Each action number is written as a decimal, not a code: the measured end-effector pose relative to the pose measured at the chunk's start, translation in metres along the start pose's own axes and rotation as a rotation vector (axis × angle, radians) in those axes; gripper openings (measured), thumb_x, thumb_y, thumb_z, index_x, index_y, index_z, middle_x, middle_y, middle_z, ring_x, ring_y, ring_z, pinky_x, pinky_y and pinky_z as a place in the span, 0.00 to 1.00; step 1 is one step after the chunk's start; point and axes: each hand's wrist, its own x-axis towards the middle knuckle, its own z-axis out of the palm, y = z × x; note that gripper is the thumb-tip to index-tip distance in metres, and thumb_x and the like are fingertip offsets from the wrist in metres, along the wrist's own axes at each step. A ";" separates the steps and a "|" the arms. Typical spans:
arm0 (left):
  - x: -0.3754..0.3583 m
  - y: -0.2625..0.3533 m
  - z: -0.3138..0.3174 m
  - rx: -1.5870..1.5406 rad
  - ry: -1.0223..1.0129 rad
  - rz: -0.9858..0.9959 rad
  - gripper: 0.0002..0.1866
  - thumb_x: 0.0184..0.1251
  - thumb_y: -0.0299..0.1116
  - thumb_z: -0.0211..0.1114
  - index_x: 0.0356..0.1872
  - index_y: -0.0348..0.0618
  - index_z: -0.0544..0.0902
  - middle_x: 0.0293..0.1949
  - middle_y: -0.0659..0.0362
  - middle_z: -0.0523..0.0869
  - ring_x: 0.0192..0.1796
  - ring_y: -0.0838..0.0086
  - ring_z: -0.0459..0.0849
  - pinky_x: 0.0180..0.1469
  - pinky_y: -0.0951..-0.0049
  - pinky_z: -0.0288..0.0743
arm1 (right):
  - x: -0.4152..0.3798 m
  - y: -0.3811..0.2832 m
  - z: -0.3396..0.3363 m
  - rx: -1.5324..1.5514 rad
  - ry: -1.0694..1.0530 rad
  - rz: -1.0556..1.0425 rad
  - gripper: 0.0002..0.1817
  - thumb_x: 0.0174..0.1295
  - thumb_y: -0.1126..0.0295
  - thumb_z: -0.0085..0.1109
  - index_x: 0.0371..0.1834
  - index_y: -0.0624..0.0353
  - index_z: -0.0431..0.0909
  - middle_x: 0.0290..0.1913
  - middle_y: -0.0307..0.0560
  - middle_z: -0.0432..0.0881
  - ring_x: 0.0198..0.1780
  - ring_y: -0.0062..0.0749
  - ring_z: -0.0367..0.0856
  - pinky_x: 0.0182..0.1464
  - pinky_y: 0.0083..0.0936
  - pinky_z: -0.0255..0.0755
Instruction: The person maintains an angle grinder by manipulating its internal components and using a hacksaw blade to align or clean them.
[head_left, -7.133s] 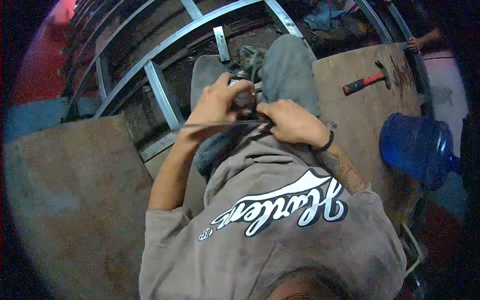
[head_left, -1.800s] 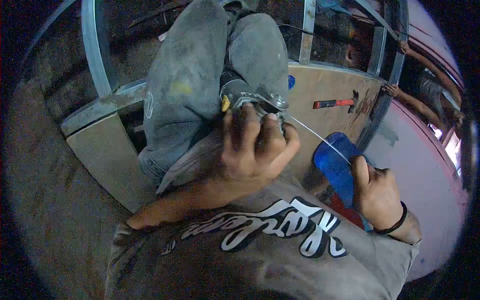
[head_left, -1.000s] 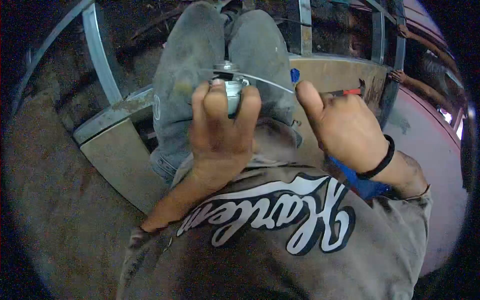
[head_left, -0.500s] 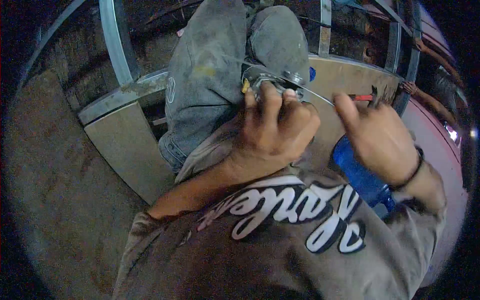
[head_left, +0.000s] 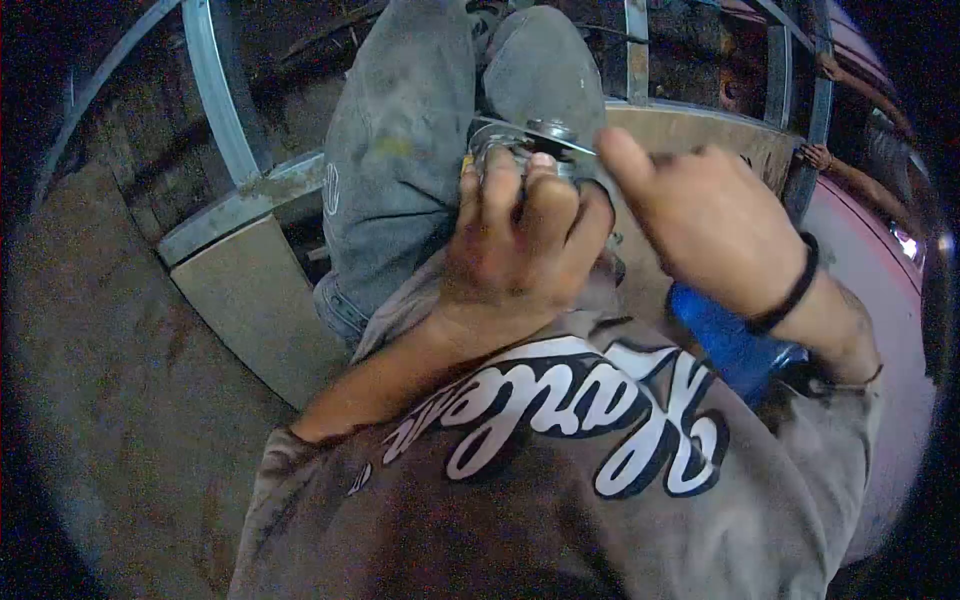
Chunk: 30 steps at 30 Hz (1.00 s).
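The person sits on a brown wooden board (head_left: pixel 120 400) laid over a frame of grey metal bars (head_left: pixel 215 95), with dark ground below. The left hand (head_left: pixel 515 245) is wrapped tight around a small metal tool (head_left: pixel 520 140) above the knees. The right hand (head_left: pixel 715 225) is just beside it, fingers loosely curled; what it grips cannot be told. A blue jug (head_left: pixel 725 340) lies under the right wrist.

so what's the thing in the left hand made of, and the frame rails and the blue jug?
Tool in the left hand: looks like bare metal, grey with bright glints; a small yellow part at its side, perhaps plastic. Frame rails: dull grey metal, likely galvanised steel, scuffed. Blue jug: translucent blue, probably plastic.
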 end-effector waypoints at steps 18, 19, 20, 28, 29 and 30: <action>0.006 -0.008 -0.011 0.005 -0.025 -0.056 0.11 0.53 0.28 0.61 0.40 0.48 0.78 0.40 0.51 0.69 0.42 0.52 0.76 0.39 0.56 0.79 | -0.047 0.019 -0.001 0.010 0.145 -0.013 0.19 0.49 0.79 0.48 0.47 0.60 0.65 0.26 0.59 0.77 0.27 0.58 0.76 0.28 0.47 0.67; 0.004 -0.005 -0.007 0.010 -0.011 -0.047 0.11 0.53 0.28 0.61 0.40 0.48 0.78 0.40 0.51 0.69 0.42 0.52 0.76 0.39 0.56 0.79 | -0.054 0.020 -0.002 0.001 0.159 -0.008 0.19 0.49 0.79 0.48 0.47 0.60 0.65 0.26 0.59 0.77 0.27 0.58 0.76 0.28 0.47 0.67; 0.001 -0.003 -0.005 0.036 -0.010 0.003 0.11 0.54 0.28 0.60 0.40 0.46 0.78 0.41 0.50 0.69 0.43 0.51 0.76 0.41 0.55 0.78 | -0.060 0.018 -0.002 -0.028 0.124 0.013 0.21 0.50 0.79 0.47 0.51 0.61 0.64 0.28 0.59 0.77 0.28 0.58 0.77 0.29 0.46 0.68; 0.000 -0.010 -0.002 0.038 0.003 0.048 0.12 0.53 0.28 0.60 0.40 0.42 0.77 0.40 0.48 0.70 0.45 0.49 0.74 0.44 0.51 0.76 | -0.043 0.010 -0.008 -0.079 0.126 -0.078 0.40 0.50 0.79 0.47 0.71 0.43 0.56 0.34 0.53 0.77 0.24 0.48 0.77 0.26 0.35 0.72; 0.002 -0.010 -0.002 0.044 0.002 0.041 0.12 0.53 0.28 0.60 0.40 0.42 0.77 0.40 0.48 0.70 0.45 0.49 0.74 0.44 0.51 0.76 | -0.043 0.013 -0.011 -0.082 0.127 -0.087 0.40 0.50 0.79 0.47 0.71 0.43 0.56 0.34 0.53 0.77 0.24 0.48 0.77 0.26 0.35 0.72; 0.004 -0.008 -0.002 0.052 0.004 0.044 0.12 0.53 0.29 0.60 0.40 0.42 0.77 0.40 0.48 0.70 0.46 0.49 0.73 0.44 0.50 0.76 | -0.046 0.017 -0.014 -0.070 0.111 -0.098 0.39 0.50 0.79 0.47 0.71 0.43 0.57 0.32 0.52 0.76 0.22 0.46 0.76 0.25 0.35 0.72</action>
